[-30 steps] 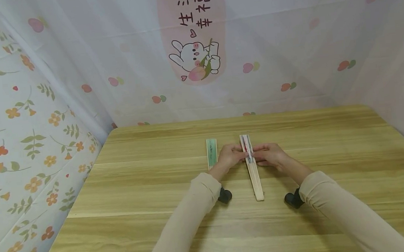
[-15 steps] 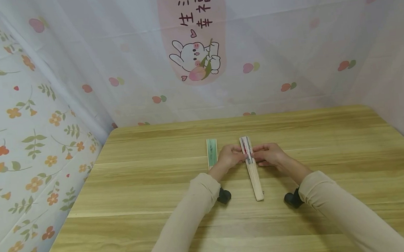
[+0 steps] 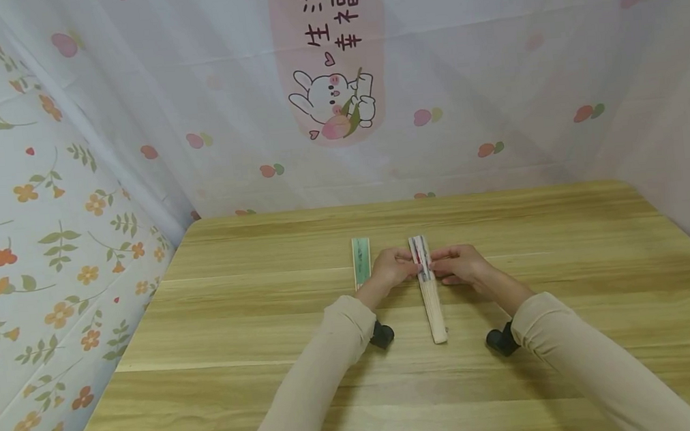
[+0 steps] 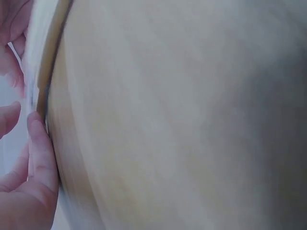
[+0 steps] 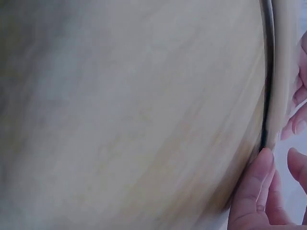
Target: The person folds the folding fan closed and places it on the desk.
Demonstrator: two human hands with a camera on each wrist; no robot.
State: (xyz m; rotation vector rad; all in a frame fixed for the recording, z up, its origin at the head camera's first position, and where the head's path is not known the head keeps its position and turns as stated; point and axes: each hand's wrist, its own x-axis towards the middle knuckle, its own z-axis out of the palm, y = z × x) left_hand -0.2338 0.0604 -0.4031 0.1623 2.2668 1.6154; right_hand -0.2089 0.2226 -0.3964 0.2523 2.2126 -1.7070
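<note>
A folded fan [image 3: 433,307] with pale wooden sticks and a white paper part printed in red and grey lies lengthwise, tilted slightly, mid-table in the head view. From its left side my left hand [image 3: 394,268] pinches the paper part between thumb and fingers. Opposite, my right hand [image 3: 464,265] pinches the same part from the right. Each wrist view shows the fan's edge, in the left one as a pale strip [image 4: 48,57], with a thumb and fingertips at it. A second folded fan [image 3: 362,262], green, lies left of my left hand, its lower end hidden by the wrist.
The wooden table [image 3: 242,375] has its far edge close to a white printed curtain [image 3: 464,95]. A floral curtain [image 3: 53,255] hangs along the left side. A dark device [image 3: 502,340] sits under the right wrist, and another [image 3: 383,335] under the left.
The far end of the held fan has come slightly lower and nearer. Its near end has shifted a little left. Both hands stay almost in place, and the green fan lies still.
</note>
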